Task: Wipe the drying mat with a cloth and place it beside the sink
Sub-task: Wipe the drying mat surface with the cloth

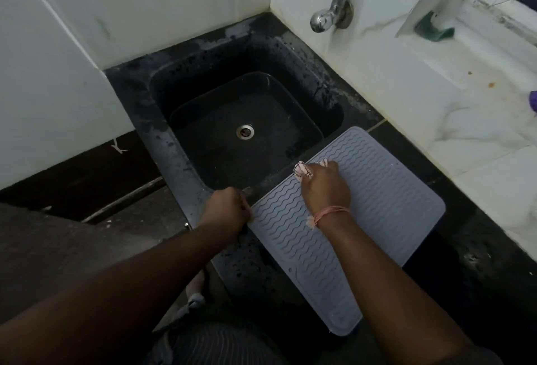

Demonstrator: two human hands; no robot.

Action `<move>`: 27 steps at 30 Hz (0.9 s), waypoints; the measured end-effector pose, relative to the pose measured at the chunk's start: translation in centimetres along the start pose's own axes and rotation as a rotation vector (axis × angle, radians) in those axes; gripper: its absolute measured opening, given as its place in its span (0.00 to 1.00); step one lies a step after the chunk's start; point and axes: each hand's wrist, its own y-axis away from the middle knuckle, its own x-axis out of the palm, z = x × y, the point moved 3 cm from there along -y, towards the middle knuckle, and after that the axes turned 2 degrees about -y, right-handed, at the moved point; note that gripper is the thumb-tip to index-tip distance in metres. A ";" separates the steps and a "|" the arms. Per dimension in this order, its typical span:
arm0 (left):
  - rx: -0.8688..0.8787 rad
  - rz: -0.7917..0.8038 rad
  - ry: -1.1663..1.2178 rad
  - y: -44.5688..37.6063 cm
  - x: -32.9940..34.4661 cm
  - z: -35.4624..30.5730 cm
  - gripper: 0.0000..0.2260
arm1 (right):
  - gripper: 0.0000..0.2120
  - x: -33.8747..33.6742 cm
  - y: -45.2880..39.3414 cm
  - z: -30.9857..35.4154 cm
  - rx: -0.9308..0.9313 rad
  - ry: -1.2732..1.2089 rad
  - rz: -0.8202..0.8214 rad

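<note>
Black counter (465, 248): right hand (325, 187) pressing cloth (302, 171) onto mat (377, 190)

The rectangular silicone drying mat (377, 190) was pale grey with wavy ridges; the crumpled cloth (303, 171) was whitish with dark markings; the square stone sink (174, 143) was black.

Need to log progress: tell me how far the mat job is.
Done: the drying mat already lies on the counter beside the sink. In hand: the right hand presses a cloth on it while the left hand holds its edge. Left: wiping the remaining surface.
</note>
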 end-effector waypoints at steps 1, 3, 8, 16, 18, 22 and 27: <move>-0.012 -0.003 0.003 0.0 0.0 -0.1 0.07 | 0.15 0.3 1.2 0.8 -0.013 -0.012 0.006; -0.029 -0.003 0.008 0.1 -0.2 -0.4 0.07 | 0.15 1.6 4.7 3.2 -0.120 -0.042 0.071; -0.020 -0.063 -0.048 0.2 -0.3 -0.1 0.11 | 0.13 3.4 8.6 5.6 -0.308 -0.018 0.205; -0.088 0.021 0.010 0.3 -0.6 -1.2 0.05 | 0.11 0.4 -0.8 1.3 -0.137 0.146 0.040; -0.108 0.013 0.004 0.1 -0.7 -1.6 0.06 | 0.13 0.0 0.1 1.8 -0.083 0.109 0.014; -0.111 -0.032 -0.046 -0.3 -0.8 -1.4 0.08 | 0.13 2.5 7.3 5.8 -0.186 -0.058 0.170; -0.106 -0.026 -0.049 -0.7 -0.4 -1.0 0.08 | 0.14 2.9 7.9 3.9 -0.246 -0.127 0.195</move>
